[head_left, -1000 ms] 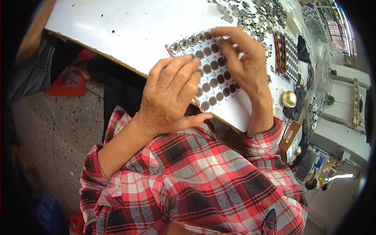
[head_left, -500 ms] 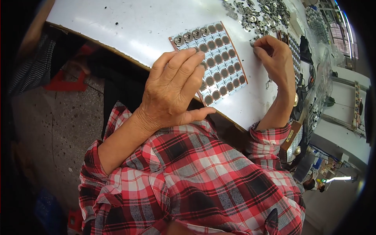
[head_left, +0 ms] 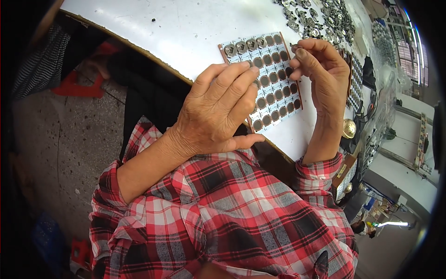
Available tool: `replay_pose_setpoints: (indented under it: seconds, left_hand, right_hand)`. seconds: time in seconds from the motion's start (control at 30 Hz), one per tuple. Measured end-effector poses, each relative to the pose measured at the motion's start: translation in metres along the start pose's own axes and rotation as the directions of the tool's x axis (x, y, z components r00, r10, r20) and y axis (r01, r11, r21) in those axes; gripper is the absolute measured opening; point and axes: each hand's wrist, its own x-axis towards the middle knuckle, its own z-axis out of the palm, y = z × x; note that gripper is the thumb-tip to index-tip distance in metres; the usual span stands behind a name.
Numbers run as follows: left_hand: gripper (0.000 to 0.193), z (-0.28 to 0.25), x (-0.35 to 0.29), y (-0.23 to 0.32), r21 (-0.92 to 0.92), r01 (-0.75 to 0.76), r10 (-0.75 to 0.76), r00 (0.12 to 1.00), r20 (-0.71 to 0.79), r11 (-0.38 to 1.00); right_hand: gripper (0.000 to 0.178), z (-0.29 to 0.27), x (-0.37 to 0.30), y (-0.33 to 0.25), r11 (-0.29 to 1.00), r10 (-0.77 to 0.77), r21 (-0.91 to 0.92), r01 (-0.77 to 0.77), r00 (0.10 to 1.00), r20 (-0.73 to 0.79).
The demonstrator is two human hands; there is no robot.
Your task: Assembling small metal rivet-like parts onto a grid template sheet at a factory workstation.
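Note:
A panel of small circuit boards (head_left: 223, 52) lies near the table's front edge, with rows of dark round pads on it. Its far row carries several shiny metal clips (head_left: 240, 47) at the left end. My left hand (head_left: 216, 109) rests over the panel's near left part, palm down, fingers stretched out and thumb apart, hiding some pads. At the panel's far right edge, my right hand (head_left: 324, 69) pinches a small, dark metallic piece (head_left: 294, 47) between thumb and forefinger. Its exact form is too small to make out, but it resembles the loose clips.
A heap of loose metal clips (head_left: 332, 21) spreads over the white table (head_left: 186, 32) at the far right. Right of my right hand stand more panels (head_left: 355, 86), cables and a gold dome-shaped object (head_left: 349, 128). A red stool (head_left: 79, 87) is on the floor at left.
My right hand has come leftward from beside the clip heap to the panel's far right edge, small piece in its fingers. The whole view has shifted slightly; my left hand stays on the panel.

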Motion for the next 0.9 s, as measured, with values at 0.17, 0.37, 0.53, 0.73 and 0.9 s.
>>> replay_pose_setpoints:
  seconds: [0.17, 0.37, 0.53, 0.73, 0.9]
  left_hand:
    - [0.077, -0.002, -0.003, 0.000, -0.032, -0.015, 0.015, 1.000, 0.008, 0.999]
    - [0.080, -0.011, -0.001, 0.003, -0.090, -0.013, 0.016, 0.999, 0.040, 0.996]
    - [0.087, -0.018, 0.006, 0.002, -0.059, -0.058, 0.059, 0.998, 0.016, 0.997]
    - [0.085, -0.008, 0.023, -0.005, -0.001, -0.065, 0.065, 0.993, 0.095, 0.998]
    - [0.082, -0.008, 0.021, -0.003, 0.029, -0.034, 0.029, 0.986, 0.165, 0.999]
  right_hand:
    - [0.028, 0.001, 0.000, 0.000, 0.995, 0.063, 0.085, -0.060, 0.997, -0.040]
    - [0.029, 0.004, 0.001, 0.004, 0.997, 0.041, 0.069, -0.041, 0.999, -0.012]
    - [0.026, 0.014, -0.004, 0.002, 1.000, 0.028, 0.007, -0.028, 0.999, -0.019]
    - [0.016, 0.025, -0.006, 0.007, 0.943, -0.133, -0.302, 0.139, 0.990, 0.040]
    - [0.016, 0.025, -0.007, 0.006, 0.894, -0.226, -0.373, 0.250, 0.968, 0.108]
